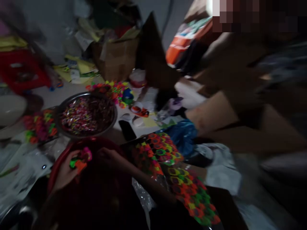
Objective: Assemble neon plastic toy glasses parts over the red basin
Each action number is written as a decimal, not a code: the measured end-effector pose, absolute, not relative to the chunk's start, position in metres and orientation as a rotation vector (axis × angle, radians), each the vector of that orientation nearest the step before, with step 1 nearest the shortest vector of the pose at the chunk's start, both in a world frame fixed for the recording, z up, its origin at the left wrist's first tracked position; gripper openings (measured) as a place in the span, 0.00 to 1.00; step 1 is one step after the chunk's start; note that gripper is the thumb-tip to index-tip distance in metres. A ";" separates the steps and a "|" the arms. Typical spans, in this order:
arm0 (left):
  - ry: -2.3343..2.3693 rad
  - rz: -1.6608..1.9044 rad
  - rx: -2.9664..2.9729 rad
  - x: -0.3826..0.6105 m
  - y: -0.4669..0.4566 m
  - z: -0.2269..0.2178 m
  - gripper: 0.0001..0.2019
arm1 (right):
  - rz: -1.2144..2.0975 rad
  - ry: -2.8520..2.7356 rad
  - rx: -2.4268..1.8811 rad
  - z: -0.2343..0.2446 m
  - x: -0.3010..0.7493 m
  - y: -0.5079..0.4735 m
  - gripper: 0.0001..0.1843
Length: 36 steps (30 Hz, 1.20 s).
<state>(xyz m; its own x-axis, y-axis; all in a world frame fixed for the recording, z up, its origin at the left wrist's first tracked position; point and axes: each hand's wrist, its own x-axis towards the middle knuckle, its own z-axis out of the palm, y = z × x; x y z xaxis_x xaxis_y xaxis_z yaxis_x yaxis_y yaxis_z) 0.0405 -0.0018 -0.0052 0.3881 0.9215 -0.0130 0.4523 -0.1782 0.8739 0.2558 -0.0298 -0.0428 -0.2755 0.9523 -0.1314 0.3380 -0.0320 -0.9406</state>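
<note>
My left hand (66, 171) is closed around several small bright pieces (81, 164) in pink, green and orange, which look like plastic toy parts. It is over the left side of a large dark red basin (56, 159). Over the same basin, to the right, is my right hand (110, 158), its fingers curled together; blur and shadow hide what they may hold. Just beyond the basin stands a round metal bowl (62, 131) full of small multicoloured pieces (79, 116). To the right lie flat sets of neon ring-shaped pieces (164, 148).
A black phone (127, 130) lies beside the metal bowl. Behind are a heap of neon pieces (115, 89) and an open cardboard box (121, 59). A red plastic stool (24, 70) is at far left. Cardboard flaps (211, 111) and a person's arm (218, 46) are at right.
</note>
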 end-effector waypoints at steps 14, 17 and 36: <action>1.184 0.886 1.745 0.029 -0.032 0.001 0.16 | 0.941 -1.719 -1.129 0.010 0.256 -0.046 0.12; 1.103 0.883 1.827 0.028 -0.033 0.002 0.14 | 0.893 -1.779 -1.066 0.014 0.255 -0.046 0.12; 1.022 0.900 1.966 0.033 -0.039 0.002 0.18 | 1.032 -1.416 -1.227 0.002 0.236 -0.047 0.10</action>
<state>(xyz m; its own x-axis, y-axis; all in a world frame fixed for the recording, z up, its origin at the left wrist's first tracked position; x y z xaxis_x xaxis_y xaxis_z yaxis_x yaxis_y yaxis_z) 0.0335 -0.0392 0.0023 0.4385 0.8648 0.2446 0.3521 -0.4157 0.8386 0.2362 -0.0467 0.0016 -0.0319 0.9907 0.1323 0.1770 0.1359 -0.9748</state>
